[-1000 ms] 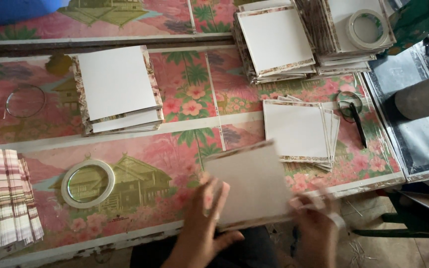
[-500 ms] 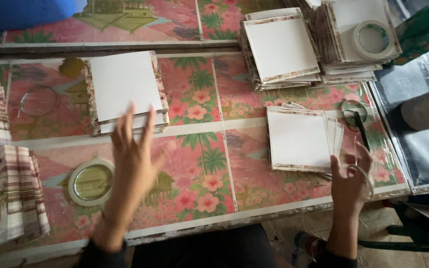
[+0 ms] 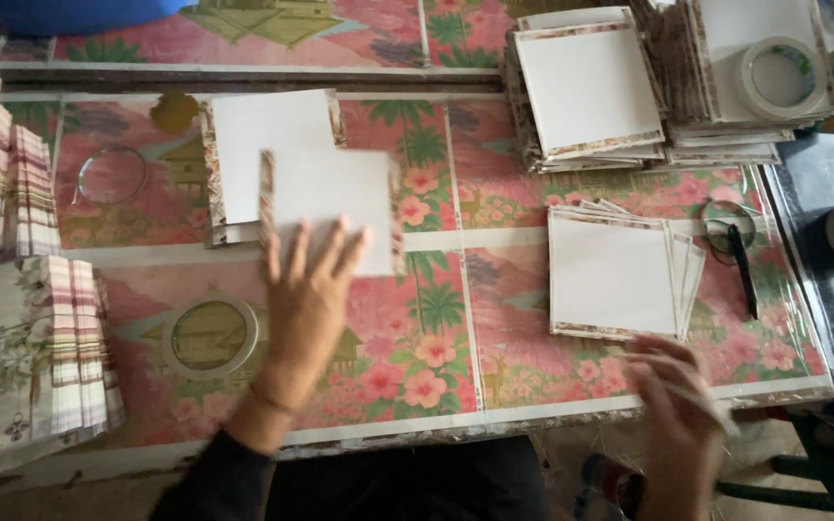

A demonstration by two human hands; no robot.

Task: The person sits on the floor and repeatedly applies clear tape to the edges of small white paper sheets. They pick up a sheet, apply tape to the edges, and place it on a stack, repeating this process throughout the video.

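A person stands at a tabletop (image 3: 494, 386) covered in a glossy pink cloth printed with flowers, palms and houses. Their left hand (image 3: 311, 294), in a dark sleeve, reaches forward with its fingers (image 3: 293, 253) spread and flat, fingertips resting on the near edge of a white square card with a patterned paper border (image 3: 330, 207). The hand is not gripping the card. The card is blurred and overlaps the near right corner of a short stack of the same white bordered cards (image 3: 267, 154), which sits left of centre.

The right hand (image 3: 673, 410) is at the near edge of the tabletop, just in front of a fanned pile of white square cards (image 3: 615, 275). Its fingers are loosely curled and apart, and a thin pale strip seems to lie across them; blur makes it impossible to tell whether they grip it.

At the far right stand two taller stacks of bordered cards: one (image 3: 591, 87) with a plain white top, the other (image 3: 726, 87) carrying a roll of clear tape (image 3: 779, 77). Black-handled scissors (image 3: 740, 260) lie to the right of the fanned pile. A second tape roll (image 3: 209, 336) lies to the left of the left hand, and a thin clear ring (image 3: 111, 174) lies farther back. Bundles of striped folded paper (image 3: 50, 357) line the left edge.
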